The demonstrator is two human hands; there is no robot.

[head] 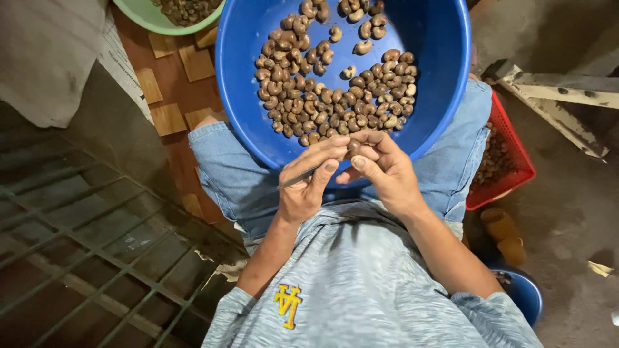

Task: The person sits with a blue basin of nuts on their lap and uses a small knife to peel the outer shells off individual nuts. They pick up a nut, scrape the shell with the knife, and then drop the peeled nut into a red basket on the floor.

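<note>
A big blue basin [438, 77] rests on my lap and holds several brown cashew nuts [335, 96]. Over its near rim, my left hand [306, 187] pinches a thin metal blade [293, 180] whose tip points toward one cashew nut [353, 149]. My right hand [387, 174] grips that nut between thumb and fingertips. The two hands touch each other at the nut. I wear denim shorts and a grey-blue shirt.
A green bowl [138, 16] with nuts sits at the top left. A red basket [512, 161] with brown pieces stands by my right leg, with a small blue container [525, 293] below it. A metal grate [84, 245] lies left; wooden planks [561, 90] lie right.
</note>
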